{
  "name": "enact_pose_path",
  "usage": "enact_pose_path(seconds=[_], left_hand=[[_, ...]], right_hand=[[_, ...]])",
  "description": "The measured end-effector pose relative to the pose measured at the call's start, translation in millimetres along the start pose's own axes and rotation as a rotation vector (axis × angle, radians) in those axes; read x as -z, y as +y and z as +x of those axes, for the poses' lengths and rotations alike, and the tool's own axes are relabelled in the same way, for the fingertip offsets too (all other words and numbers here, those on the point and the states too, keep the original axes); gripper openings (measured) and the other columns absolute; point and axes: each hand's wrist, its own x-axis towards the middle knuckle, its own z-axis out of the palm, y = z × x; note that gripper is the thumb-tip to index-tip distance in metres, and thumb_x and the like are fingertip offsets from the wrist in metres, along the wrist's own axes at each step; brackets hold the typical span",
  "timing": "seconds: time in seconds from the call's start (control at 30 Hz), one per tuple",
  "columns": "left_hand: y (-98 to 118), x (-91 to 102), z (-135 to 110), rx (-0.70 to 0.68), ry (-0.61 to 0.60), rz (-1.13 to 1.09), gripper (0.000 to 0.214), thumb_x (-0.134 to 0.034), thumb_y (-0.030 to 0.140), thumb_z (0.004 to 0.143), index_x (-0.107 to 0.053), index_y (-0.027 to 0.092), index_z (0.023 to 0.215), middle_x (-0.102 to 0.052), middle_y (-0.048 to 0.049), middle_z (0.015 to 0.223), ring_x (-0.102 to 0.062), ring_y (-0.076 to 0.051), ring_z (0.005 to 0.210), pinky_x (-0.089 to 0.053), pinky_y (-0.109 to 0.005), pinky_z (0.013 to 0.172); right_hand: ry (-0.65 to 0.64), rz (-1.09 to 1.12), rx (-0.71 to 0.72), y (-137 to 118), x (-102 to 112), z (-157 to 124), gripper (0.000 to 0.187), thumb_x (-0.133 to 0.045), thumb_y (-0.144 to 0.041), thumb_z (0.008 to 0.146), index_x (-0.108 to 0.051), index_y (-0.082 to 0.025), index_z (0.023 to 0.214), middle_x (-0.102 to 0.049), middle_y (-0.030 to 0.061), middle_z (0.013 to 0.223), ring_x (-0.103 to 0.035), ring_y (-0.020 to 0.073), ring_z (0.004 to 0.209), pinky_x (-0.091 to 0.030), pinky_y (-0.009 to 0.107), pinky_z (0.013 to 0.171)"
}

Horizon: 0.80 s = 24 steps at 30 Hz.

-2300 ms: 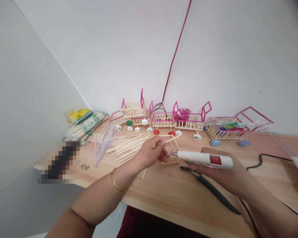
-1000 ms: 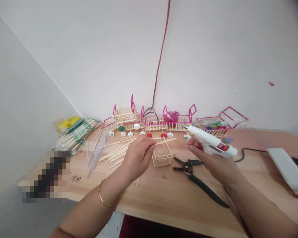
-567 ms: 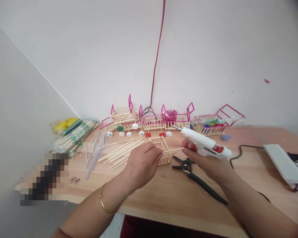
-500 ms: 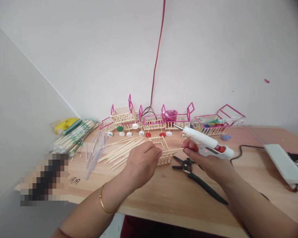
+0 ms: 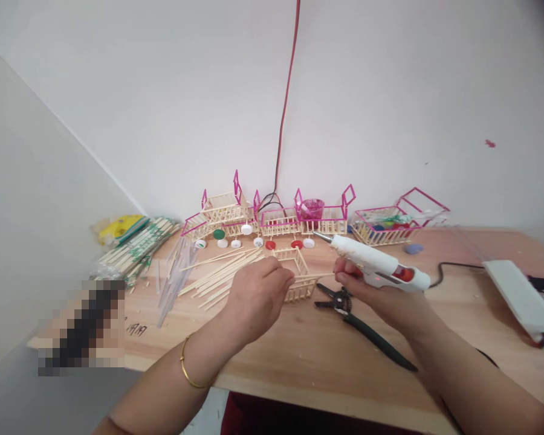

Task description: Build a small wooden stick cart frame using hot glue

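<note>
My left hand (image 5: 257, 295) is closed in a pinch on a thin wooden stick (image 5: 315, 277) that lies across the near rim of a small stick basket (image 5: 299, 280) on the wooden table (image 5: 308, 350). My right hand (image 5: 381, 296) is wrapped round a white glue gun (image 5: 376, 264) held above the table, its metal nozzle pointing left and up, clear of the basket. Dark-handled pliers (image 5: 367, 329) lie on the table just under the right hand.
Loose sticks (image 5: 217, 272) and packs of sticks (image 5: 136, 248) lie to the left. A row of pink-framed stick carts (image 5: 276, 220) with bottle-cap wheels lines the wall. A black cord (image 5: 439, 272) and a white device (image 5: 519, 296) are on the right. A red and black wire (image 5: 285, 103) hangs down the wall.
The left hand brought the stick down from above the basket onto its near rim. The glue gun lifted away from the basket and now hovers to the right, drifting slightly.
</note>
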Motion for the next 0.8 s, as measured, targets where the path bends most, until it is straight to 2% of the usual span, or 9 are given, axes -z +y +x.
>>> enact_pose_path(seconds=[0.17,0.37,0.8], left_hand=[[-1.1,-1.6,-1.3,0.004,0.021,-0.063,0.019,-0.049,0.023,0.09,-0.065,0.015,0.085,-0.062,-0.0047,0.077,-0.056,-0.013,0.069,-0.043,-0.024,0.06],[-4.1,-1.1,-0.4,0.102,0.006,-0.185,0.013,-0.057,0.022,0.086,-0.063,0.016,0.076,-0.062,-0.0028,0.074,-0.057,-0.012,0.07,-0.043,-0.023,0.061],[-1.4,3.4,-3.3,0.078,-0.103,-0.018,0.02,-0.046,0.024,0.091,-0.064,0.017,0.085,-0.061,-0.0039,0.079,-0.057,-0.014,0.073,-0.044,-0.026,0.064]], right_hand=[[0.016,-0.028,-0.001,1.1,-3.2,2.2,0.023,-0.064,-0.038,0.075,-0.051,-0.02,0.079,-0.055,0.0002,0.071,-0.054,0.0161,0.068,-0.046,0.029,0.065],[0.086,-0.077,-0.008,5.8,-6.5,2.6,0.019,-0.064,-0.037,0.076,-0.057,-0.021,0.08,-0.059,-0.0002,0.072,-0.056,0.0154,0.067,-0.047,0.025,0.062],[0.094,-0.179,-0.025,9.4,-10.2,4.6,0.02,-0.063,-0.04,0.075,-0.059,-0.021,0.082,-0.062,0.0001,0.068,-0.059,0.0159,0.061,-0.048,0.024,0.055]])
